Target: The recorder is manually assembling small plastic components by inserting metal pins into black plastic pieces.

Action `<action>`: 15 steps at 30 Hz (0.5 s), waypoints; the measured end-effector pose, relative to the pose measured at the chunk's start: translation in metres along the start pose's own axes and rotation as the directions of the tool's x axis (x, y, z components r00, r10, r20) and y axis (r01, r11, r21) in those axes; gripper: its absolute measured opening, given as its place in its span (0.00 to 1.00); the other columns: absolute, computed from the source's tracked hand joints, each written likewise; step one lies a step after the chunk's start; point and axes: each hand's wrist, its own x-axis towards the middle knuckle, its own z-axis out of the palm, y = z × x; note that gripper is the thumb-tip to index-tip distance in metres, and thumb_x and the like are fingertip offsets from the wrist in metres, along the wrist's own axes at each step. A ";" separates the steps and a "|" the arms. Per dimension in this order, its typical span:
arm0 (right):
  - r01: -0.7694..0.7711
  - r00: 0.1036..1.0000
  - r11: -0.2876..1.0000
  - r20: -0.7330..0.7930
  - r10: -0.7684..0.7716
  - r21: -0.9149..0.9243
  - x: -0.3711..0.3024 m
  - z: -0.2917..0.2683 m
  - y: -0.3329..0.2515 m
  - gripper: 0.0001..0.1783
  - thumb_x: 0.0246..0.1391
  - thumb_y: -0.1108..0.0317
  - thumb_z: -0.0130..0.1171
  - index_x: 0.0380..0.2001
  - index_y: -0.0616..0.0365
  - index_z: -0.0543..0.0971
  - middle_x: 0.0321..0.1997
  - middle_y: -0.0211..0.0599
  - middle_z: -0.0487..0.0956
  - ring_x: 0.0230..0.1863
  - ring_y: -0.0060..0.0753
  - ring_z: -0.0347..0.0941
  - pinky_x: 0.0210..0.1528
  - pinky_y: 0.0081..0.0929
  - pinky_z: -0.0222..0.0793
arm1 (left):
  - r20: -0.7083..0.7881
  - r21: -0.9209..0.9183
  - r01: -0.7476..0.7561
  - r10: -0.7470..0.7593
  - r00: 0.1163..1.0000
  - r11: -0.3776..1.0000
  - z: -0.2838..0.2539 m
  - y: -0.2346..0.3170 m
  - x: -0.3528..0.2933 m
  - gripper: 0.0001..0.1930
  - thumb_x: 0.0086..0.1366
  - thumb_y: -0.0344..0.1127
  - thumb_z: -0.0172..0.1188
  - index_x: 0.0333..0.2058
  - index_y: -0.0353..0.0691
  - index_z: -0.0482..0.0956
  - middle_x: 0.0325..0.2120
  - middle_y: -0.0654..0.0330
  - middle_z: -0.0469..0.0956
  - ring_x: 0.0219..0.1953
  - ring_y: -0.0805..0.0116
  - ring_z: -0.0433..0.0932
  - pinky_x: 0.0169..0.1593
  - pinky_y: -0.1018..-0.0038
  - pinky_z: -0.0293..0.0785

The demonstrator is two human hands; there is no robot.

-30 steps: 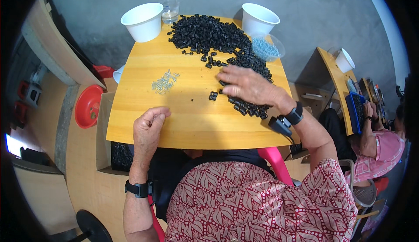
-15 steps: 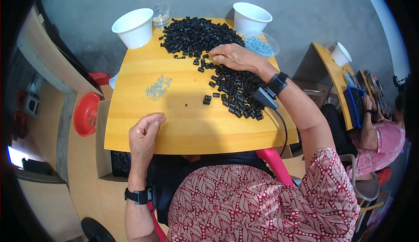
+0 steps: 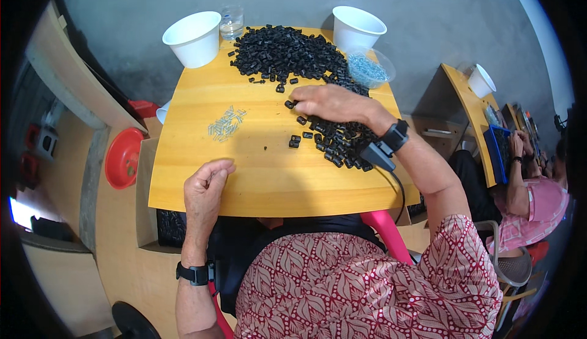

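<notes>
My right hand (image 3: 333,102) reaches over a spread of small black cylindrical plastic parts (image 3: 342,140). Its thumb and fingers pinch together around one black plastic part (image 3: 290,103), which shows at the fingertips. Behind it lies the big heap of the same black parts (image 3: 281,51). My left hand (image 3: 208,183) rests closed at the near edge of the table, fingers curled against the thumb; what they hold, if anything, is hidden. Beyond this hand is a small pile of silvery screws (image 3: 227,124).
On the yellow table (image 3: 189,149) stand two white tubs (image 3: 194,42) (image 3: 359,27), a clear cup (image 3: 232,24) and a clear bowl of bluish screws (image 3: 374,70). A red basin (image 3: 124,155) is at the left. Another person (image 3: 532,201) sits at a table on the right.
My right hand has drawn back from the heap's edge toward me, a black plastic part at its fingertips. My left hand stays closed in nearly the same place; the whole view has shifted slightly.
</notes>
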 end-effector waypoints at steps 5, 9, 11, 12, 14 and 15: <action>0.001 0.922 0.954 -0.369 0.115 0.300 -0.018 -0.015 0.035 0.40 0.67 0.35 0.38 0.51 0.66 0.77 0.55 0.52 0.77 0.58 0.50 0.71 0.61 0.39 0.65 | 0.013 -0.017 0.009 -0.009 1.000 1.000 0.001 0.001 0.002 0.10 0.69 0.25 0.55 0.45 0.29 0.81 0.38 0.56 0.84 0.43 0.72 0.82 0.50 0.78 0.75; -0.034 0.912 0.959 -0.383 0.145 0.283 -0.019 -0.017 0.042 0.39 0.68 0.38 0.38 0.42 0.70 0.78 0.43 0.56 0.81 0.48 0.50 0.75 0.53 0.43 0.68 | 0.014 -0.026 0.014 -0.014 1.000 1.000 0.001 0.000 0.002 0.10 0.70 0.25 0.55 0.45 0.29 0.81 0.39 0.56 0.84 0.44 0.71 0.82 0.50 0.78 0.75; -0.008 0.914 0.957 -0.385 0.125 0.290 -0.017 -0.015 0.036 0.40 0.68 0.37 0.37 0.43 0.70 0.78 0.44 0.57 0.81 0.49 0.51 0.75 0.55 0.43 0.68 | 0.016 -0.015 0.021 -0.020 1.000 1.000 0.001 0.001 0.002 0.10 0.70 0.25 0.55 0.45 0.29 0.81 0.39 0.56 0.84 0.44 0.71 0.82 0.50 0.78 0.75; 0.022 0.918 0.956 -0.385 0.097 0.293 -0.015 -0.013 0.033 0.40 0.68 0.37 0.37 0.45 0.70 0.78 0.45 0.57 0.81 0.50 0.52 0.75 0.56 0.43 0.67 | 0.011 -0.006 0.027 -0.027 1.000 1.000 0.001 0.002 0.003 0.10 0.70 0.25 0.55 0.45 0.29 0.81 0.39 0.56 0.84 0.44 0.72 0.82 0.50 0.78 0.75; 0.074 0.904 0.962 -0.424 0.047 0.262 -0.006 -0.006 0.029 0.40 0.68 0.38 0.36 0.47 0.69 0.78 0.47 0.58 0.80 0.53 0.54 0.74 0.59 0.42 0.66 | 0.006 0.005 0.037 -0.037 0.999 0.999 0.001 0.002 0.002 0.10 0.70 0.25 0.55 0.45 0.29 0.81 0.39 0.56 0.84 0.44 0.72 0.82 0.50 0.78 0.74; 0.047 0.889 0.968 -0.452 0.072 0.247 -0.005 -0.001 0.025 0.40 0.69 0.38 0.35 0.48 0.69 0.78 0.50 0.58 0.80 0.54 0.54 0.74 0.59 0.43 0.66 | -0.002 0.013 0.046 -0.046 0.999 0.999 0.000 0.002 0.002 0.10 0.70 0.25 0.55 0.45 0.29 0.81 0.39 0.56 0.84 0.44 0.72 0.82 0.49 0.78 0.74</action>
